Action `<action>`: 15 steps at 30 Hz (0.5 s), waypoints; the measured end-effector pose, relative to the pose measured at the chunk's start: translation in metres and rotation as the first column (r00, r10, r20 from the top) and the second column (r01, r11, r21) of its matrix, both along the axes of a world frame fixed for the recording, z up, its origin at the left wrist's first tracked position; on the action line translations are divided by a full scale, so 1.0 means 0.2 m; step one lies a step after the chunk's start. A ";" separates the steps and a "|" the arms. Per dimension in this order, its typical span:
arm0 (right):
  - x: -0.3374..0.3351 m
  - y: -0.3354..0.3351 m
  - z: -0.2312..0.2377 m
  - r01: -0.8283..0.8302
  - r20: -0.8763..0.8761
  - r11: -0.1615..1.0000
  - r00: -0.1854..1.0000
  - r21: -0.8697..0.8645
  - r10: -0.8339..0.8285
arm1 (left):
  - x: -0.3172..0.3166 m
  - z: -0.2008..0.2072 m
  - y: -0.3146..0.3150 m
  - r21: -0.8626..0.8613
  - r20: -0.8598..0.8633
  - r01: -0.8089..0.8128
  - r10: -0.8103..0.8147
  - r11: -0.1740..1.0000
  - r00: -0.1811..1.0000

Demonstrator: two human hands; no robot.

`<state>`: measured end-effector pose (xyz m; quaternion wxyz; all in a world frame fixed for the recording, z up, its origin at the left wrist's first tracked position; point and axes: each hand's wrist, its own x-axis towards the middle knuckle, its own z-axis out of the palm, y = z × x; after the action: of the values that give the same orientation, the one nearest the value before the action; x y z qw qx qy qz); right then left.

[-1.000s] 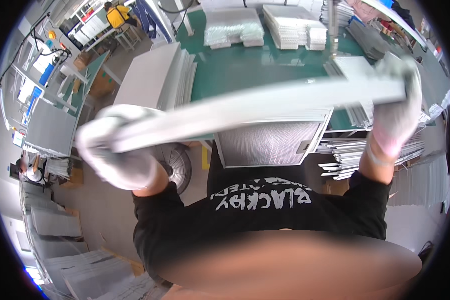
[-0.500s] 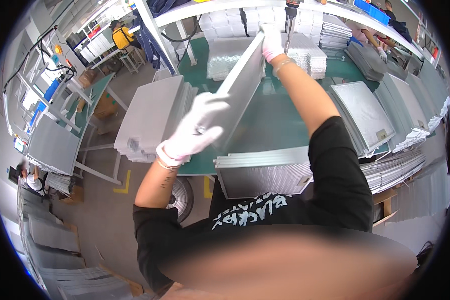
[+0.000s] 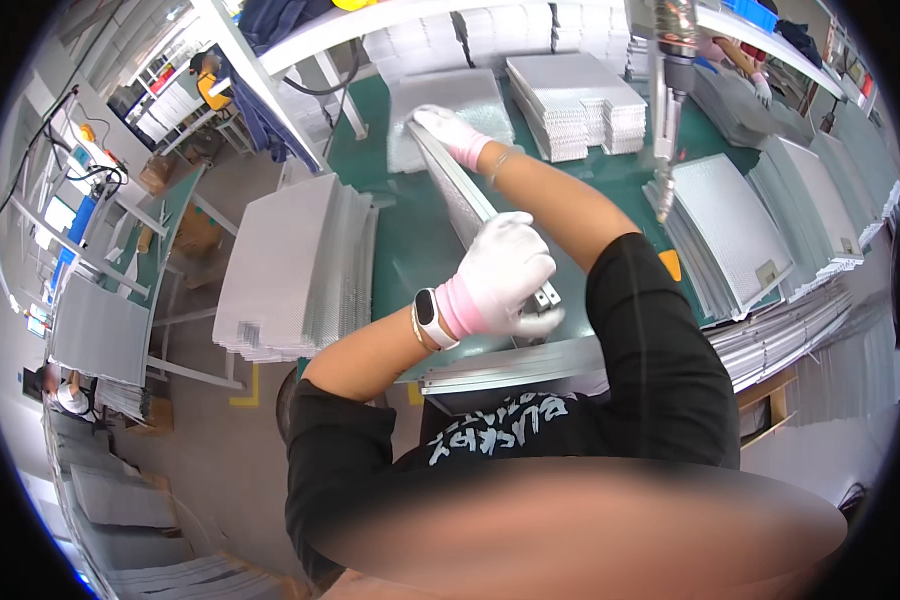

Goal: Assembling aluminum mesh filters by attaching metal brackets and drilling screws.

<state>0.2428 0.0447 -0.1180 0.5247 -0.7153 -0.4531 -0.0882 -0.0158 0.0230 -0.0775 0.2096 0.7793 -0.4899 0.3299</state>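
Note:
A flat mesh panel with a silver metal frame (image 3: 457, 190) is held up on its edge over the green tabletop (image 3: 370, 215), slanting from far left to near right. My left hand (image 3: 500, 265), in a white glove with a pink cuff, is closed round its near end, where a frame corner shows below the fingers. My right hand (image 3: 452, 135), gloved alike, reaches across and grips the far end; its fingertips are partly hidden. Close to my body, more framed panels (image 3: 515, 370) lie at the table's front edge, below my left hand.
A power screwdriver (image 3: 678, 70) hangs at the right of the bench. Stacks of mesh sheets (image 3: 275, 265) stand left, with cut-out sheets (image 3: 575, 85) and a bubble-wrap pile (image 3: 445, 90) behind. Framed panels (image 3: 730, 225) lean at right. A shelf beam (image 3: 390, 28) crosses overhead. Other people work farther off.
The panel has swung from leaning up to the right to leaning up to the left, and is lower. My right hand moved left and down; my left hand moved right. The view shifted slightly.

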 end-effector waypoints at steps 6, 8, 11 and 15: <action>-0.54 -0.56 0.26 -0.026 -0.414 0.990 0.907 0.142 0.083 | 0.10 -0.08 0.02 -0.088 0.058 -0.119 0.125 0.989 0.991; -0.78 -0.80 0.33 -0.100 -0.473 0.974 0.861 0.203 0.186 | 0.13 -0.08 0.02 -0.037 0.016 -0.187 0.188 0.982 0.982; -1.06 -1.09 0.39 -0.218 -0.408 0.957 0.869 0.193 0.280 | 0.18 -0.07 -0.05 -0.139 0.077 -0.149 0.160 0.979 0.984; -1.15 -1.27 0.42 -0.096 0.069 0.974 0.991 -0.204 0.112 | 0.16 -0.09 -0.04 -0.110 0.028 -0.177 0.181 0.978 0.983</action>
<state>0.0121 -0.2099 -0.0335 0.4351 -0.7357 -0.5173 -0.0431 0.0153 0.0148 -0.0950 0.2113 0.8014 -0.4032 0.3880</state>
